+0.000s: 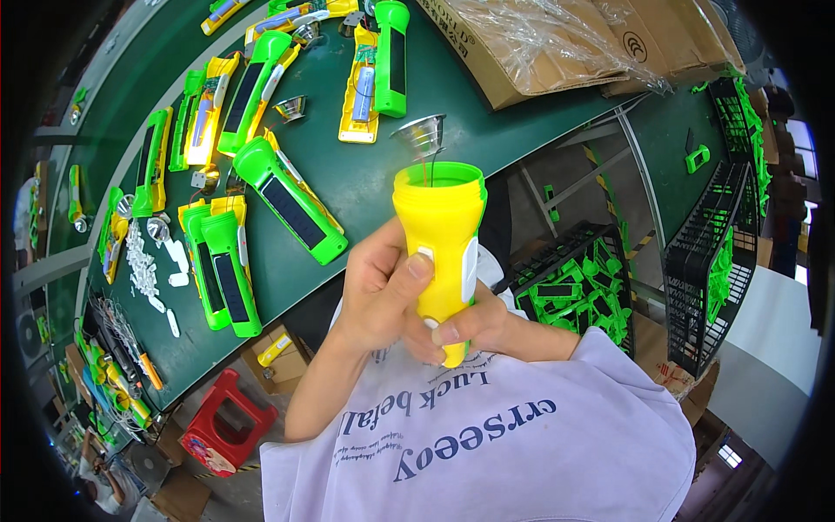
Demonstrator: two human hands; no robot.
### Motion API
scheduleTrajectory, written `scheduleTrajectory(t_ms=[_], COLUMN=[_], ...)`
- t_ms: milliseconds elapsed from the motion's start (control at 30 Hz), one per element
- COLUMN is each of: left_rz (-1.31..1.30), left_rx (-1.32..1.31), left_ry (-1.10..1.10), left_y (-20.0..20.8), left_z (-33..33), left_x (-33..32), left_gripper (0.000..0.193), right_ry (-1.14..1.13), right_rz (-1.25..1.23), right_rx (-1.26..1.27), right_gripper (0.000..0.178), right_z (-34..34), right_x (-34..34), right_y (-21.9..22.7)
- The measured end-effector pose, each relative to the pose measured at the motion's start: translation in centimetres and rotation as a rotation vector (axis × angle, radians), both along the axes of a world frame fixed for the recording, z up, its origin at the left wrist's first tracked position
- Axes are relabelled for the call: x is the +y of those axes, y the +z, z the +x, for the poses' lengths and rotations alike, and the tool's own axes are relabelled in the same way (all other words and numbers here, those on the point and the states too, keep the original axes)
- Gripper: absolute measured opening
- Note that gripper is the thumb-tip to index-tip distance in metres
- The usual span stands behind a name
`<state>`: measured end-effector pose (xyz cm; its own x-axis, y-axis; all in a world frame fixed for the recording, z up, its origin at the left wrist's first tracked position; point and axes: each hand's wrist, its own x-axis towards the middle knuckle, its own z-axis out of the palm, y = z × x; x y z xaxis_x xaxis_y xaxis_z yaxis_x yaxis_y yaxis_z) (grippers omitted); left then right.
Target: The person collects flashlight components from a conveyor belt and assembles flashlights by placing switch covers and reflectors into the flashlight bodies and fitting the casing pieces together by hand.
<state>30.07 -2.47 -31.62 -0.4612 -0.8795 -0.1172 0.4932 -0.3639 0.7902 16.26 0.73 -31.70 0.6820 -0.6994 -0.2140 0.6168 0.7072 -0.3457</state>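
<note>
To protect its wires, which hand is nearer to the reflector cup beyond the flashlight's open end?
Left. The left hand holds the flashlight below its flared head, nearer the reflector cup; the right hand is farther, near the tail.

Held just off the desk's (pixel 513 130) near edge: a yellow torch casing (pixel 441 222), ridged at the rim, green inside, white-panelled along one side, slim end farthest from the desk. Open at the wide mouth — linked by thin wires (pixel 424 172) to a shiny silver reflector cup (pixel 420 135), tilted, apart from the rim.
</note>
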Motion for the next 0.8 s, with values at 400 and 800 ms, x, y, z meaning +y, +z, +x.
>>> scheduleTrajectory(t_ms=[400, 800], left_rz=[-0.64, -0.939], left_rx=[-0.982, -1.327], left_ry=[0.293, -0.069], left_y=[3.3, 10.0], left_z=[3.5, 13.5], left_x=[-1.7, -10.9], left_gripper=[0.03, 0.05], right_ry=[0.159, -0.708], right_rz=[-0.15, -1.491], right_rx=[0.464, 1.415], right_gripper=[0.046, 0.049], right_z=[-2.1, -2.2], right_x=[-3.4, -12.1], right_y=[2.1, 7.4])
